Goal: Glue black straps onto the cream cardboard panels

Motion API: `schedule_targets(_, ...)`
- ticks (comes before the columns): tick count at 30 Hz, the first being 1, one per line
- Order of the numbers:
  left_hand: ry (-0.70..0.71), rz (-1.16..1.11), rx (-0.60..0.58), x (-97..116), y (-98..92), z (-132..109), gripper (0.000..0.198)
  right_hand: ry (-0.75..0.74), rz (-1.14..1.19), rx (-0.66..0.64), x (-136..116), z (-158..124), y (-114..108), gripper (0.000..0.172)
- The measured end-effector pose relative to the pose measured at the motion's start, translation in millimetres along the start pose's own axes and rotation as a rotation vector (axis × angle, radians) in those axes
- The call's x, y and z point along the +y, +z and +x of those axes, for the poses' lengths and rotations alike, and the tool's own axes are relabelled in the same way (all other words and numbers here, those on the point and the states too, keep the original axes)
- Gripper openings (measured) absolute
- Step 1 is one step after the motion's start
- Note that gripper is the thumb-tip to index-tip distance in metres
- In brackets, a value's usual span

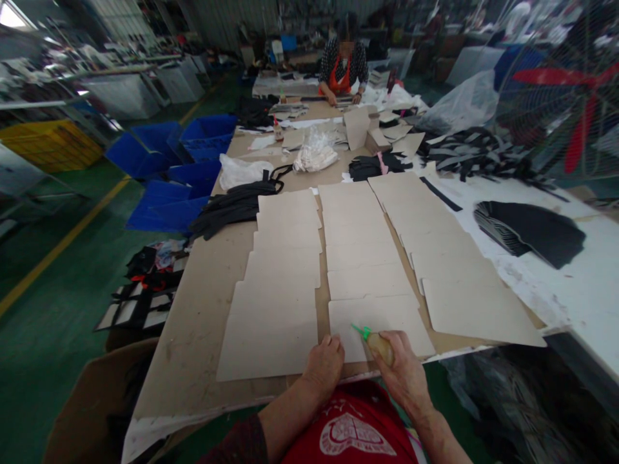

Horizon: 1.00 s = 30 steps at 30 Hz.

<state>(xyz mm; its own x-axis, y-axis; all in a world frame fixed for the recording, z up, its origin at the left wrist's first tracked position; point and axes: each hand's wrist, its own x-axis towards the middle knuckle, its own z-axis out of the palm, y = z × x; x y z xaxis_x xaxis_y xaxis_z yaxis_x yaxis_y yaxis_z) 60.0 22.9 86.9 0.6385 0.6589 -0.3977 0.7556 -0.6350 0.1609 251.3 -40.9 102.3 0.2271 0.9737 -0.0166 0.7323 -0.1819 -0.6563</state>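
Note:
My right hand [402, 370] is wrapped round a yellowish squeeze bottle [381, 348] with a green nozzle, probably glue. Its tip points left over the nearest cardboard panel [382, 314] of the middle column. At that panel's near left corner rests my left hand [326, 362], fingers bent and close together; what lies under the fingertips is hidden. Beige panels overlap in three columns: a left column [273, 322], the middle one, and a right column [476, 306] reaching the table's near right corner.
Black strips [236, 205] lie beyond the left column; a stack of black pieces [536, 229] sits on the white table at right. Blue crates [167, 200] stand on the floor at left. A co-worker [341, 71] works at the far end. A red-bladed fan [587, 96] stands at right.

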Motion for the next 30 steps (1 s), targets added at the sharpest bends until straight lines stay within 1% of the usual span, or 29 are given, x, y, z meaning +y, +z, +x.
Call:
schedule_targets(4, 0.001, 0.001, -0.002, -0.4, -1.8, -0.7, 0.029, 0.027, -0.052, -0.041, -3.1, 0.0, -9.4, 0.024)
schedule_targets(7, -0.002, 0.000, -0.002, -0.4, -2.9, -1.4, 0.029, 0.039, -0.048, -0.065, -5.0, -1.4, -12.1, 0.024)
schedule_targets(9, -0.002, -0.004, -0.006, -0.2, -4.3, -1.4, 0.029, 0.037, -0.015, -0.088, -6.9, -2.7, -10.4, 0.023)
schedule_targets(12, 0.000, -0.014, -0.020, -0.1, -6.9, -0.7, 0.027, 0.049, 0.053, -0.092, -11.1, -4.2, -2.0, 0.023)
schedule_targets(15, -0.004, -0.024, -0.030, -0.8, -8.1, -0.5, 0.027, 0.080, 0.149, -0.035, -12.7, -4.1, 10.7, 0.024)
schedule_targets(17, -0.006, -0.030, -0.033, -1.4, -8.0, -1.4, 0.028, 0.132, 0.265, 0.073, -8.9, -3.3, 17.5, 0.032)
schedule_targets(18, -0.004, -0.033, -0.033, -1.6, -7.8, -2.1, 0.029, 0.189, 0.342, 0.136, -4.9, -3.0, 19.2, 0.037)
schedule_targets(20, 0.002, -0.039, -0.030, -1.5, -8.0, -3.6, 0.030, 0.354, 0.511, 0.255, 7.0, -2.6, 18.0, 0.051)
schedule_targets(22, 0.005, -0.042, -0.026, -1.5, -9.8, -4.2, 0.029, 0.522, 0.663, 0.350, 23.8, -3.5, 10.5, 0.061)
schedule_targets(23, 0.004, -0.043, -0.023, -1.9, -11.6, -3.8, 0.027, 0.578, 0.718, 0.388, 33.4, -4.6, 5.0, 0.063)
schedule_targets(24, 0.003, -0.045, -0.019, -2.8, -13.9, -2.7, 0.024, 0.613, 0.753, 0.427, 43.4, -6.2, -1.1, 0.065)
schedule_targets(26, 0.000, -0.050, 0.003, -6.7, -19.7, 2.1, 0.022, 0.639, 0.747, 0.474, 62.7, -11.0, -13.9, 0.067)
schedule_targets(28, -0.010, -0.049, 0.038, -13.5, -25.9, 10.6, 0.027, 0.631, 0.685, 0.482, 78.6, -16.9, -25.1, 0.069)
schedule_targets(30, -0.028, -0.037, 0.067, -21.8, -30.9, 22.2, 0.037, 0.593, 0.588, 0.475, 88.9, -22.4, -32.7, 0.068)
